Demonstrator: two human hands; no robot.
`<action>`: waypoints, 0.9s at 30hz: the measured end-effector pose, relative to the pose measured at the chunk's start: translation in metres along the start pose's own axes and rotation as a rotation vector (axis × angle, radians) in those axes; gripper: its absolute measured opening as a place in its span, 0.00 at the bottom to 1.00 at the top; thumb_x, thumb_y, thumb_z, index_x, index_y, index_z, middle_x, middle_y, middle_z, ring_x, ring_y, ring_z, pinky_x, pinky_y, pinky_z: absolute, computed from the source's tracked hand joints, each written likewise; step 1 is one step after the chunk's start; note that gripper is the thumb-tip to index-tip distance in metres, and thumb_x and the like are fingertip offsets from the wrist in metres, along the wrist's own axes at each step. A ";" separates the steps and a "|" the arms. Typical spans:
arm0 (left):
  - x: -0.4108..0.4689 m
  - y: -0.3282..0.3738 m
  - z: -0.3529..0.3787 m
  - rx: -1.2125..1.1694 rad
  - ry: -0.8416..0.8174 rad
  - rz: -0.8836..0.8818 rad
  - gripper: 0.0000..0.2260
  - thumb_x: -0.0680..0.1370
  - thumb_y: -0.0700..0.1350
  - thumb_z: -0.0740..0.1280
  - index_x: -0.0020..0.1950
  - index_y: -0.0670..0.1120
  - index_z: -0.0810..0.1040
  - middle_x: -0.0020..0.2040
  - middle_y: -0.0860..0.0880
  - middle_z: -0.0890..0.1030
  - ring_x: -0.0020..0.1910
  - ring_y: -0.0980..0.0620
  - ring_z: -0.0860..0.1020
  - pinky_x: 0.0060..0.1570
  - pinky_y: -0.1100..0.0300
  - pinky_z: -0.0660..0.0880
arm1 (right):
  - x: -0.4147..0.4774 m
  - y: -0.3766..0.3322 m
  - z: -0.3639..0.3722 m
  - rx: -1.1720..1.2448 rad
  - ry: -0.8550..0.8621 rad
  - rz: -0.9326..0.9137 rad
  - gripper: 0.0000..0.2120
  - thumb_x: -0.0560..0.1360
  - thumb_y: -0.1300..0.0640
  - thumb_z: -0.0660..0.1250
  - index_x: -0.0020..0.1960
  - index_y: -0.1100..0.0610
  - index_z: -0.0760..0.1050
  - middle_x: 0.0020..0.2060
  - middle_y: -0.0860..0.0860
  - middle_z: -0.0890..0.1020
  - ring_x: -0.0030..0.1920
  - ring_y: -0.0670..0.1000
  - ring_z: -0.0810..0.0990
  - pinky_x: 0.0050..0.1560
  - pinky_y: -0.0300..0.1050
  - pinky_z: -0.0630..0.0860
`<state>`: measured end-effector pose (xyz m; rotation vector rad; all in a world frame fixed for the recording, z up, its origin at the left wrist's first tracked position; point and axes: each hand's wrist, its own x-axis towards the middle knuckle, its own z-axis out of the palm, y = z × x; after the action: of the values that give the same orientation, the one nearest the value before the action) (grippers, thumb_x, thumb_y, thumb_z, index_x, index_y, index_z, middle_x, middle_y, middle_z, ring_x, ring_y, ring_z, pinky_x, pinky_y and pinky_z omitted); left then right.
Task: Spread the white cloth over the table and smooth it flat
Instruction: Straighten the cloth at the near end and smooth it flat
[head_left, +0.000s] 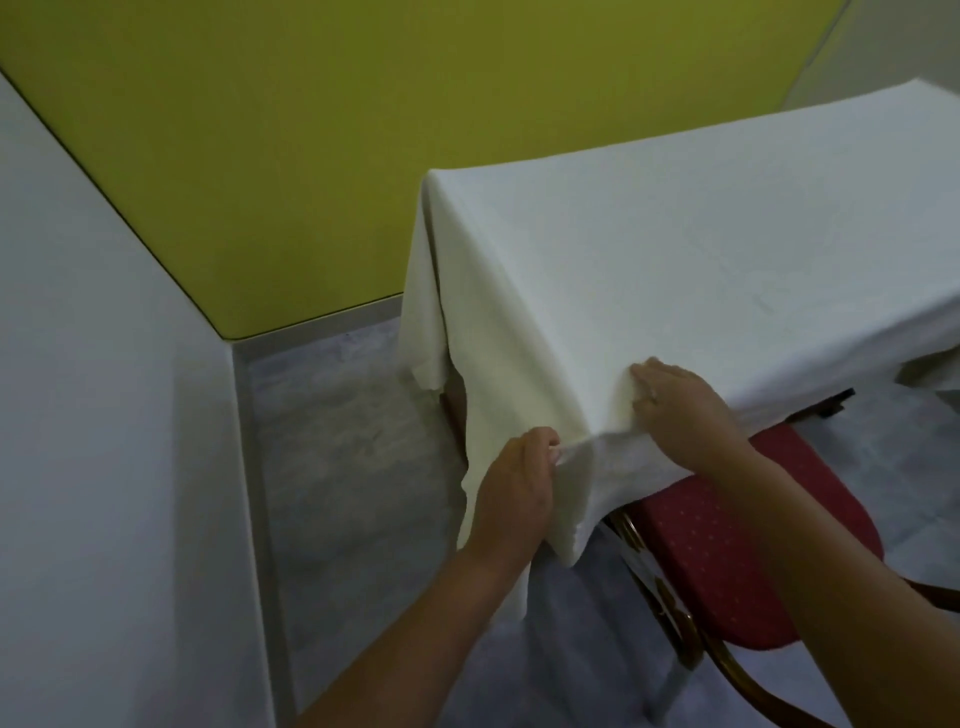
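Observation:
The white cloth (649, 249) covers the whole table top and hangs over its left end and near edge. At the near left corner the fabric bunches into a fold. My left hand (514, 483) grips the hanging cloth just below that corner, pulling it outward. My right hand (675, 402) sits on the table's near edge at the corner, with its fingers pinching the bunched fabric. The table itself is hidden under the cloth except for a dark bit of frame (831, 402) below the near edge.
A red padded chair (727, 545) with a gold metal frame stands under the table's near side, right below my right forearm. A white wall (104, 415) is close on the left, a yellow wall (234, 156) behind. Grey floor (337, 441) lies between wall and table.

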<state>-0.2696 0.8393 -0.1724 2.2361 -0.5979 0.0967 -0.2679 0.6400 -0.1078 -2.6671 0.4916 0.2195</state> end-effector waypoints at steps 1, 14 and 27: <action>0.000 0.000 0.000 0.015 0.035 0.007 0.16 0.81 0.53 0.50 0.57 0.46 0.72 0.45 0.47 0.80 0.41 0.50 0.78 0.38 0.55 0.78 | -0.003 0.000 -0.002 0.039 -0.006 -0.009 0.18 0.78 0.56 0.56 0.67 0.55 0.72 0.67 0.50 0.72 0.69 0.57 0.68 0.67 0.52 0.67; 0.024 0.033 -0.006 -0.313 -0.091 -0.303 0.05 0.76 0.49 0.69 0.47 0.49 0.76 0.43 0.56 0.78 0.44 0.60 0.76 0.45 0.67 0.73 | -0.014 -0.013 -0.009 0.064 -0.012 -0.067 0.16 0.78 0.61 0.57 0.61 0.50 0.78 0.67 0.47 0.74 0.67 0.51 0.70 0.66 0.49 0.68; 0.028 0.039 -0.013 -0.200 -0.185 -0.238 0.05 0.79 0.47 0.65 0.47 0.47 0.75 0.39 0.54 0.76 0.38 0.58 0.73 0.37 0.69 0.69 | -0.015 -0.028 0.000 0.178 -0.027 -0.160 0.15 0.78 0.50 0.64 0.63 0.50 0.77 0.64 0.46 0.77 0.65 0.47 0.73 0.63 0.41 0.66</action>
<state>-0.2604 0.8160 -0.1295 2.1157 -0.4145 -0.2820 -0.2712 0.6688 -0.0943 -2.5104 0.2729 0.1562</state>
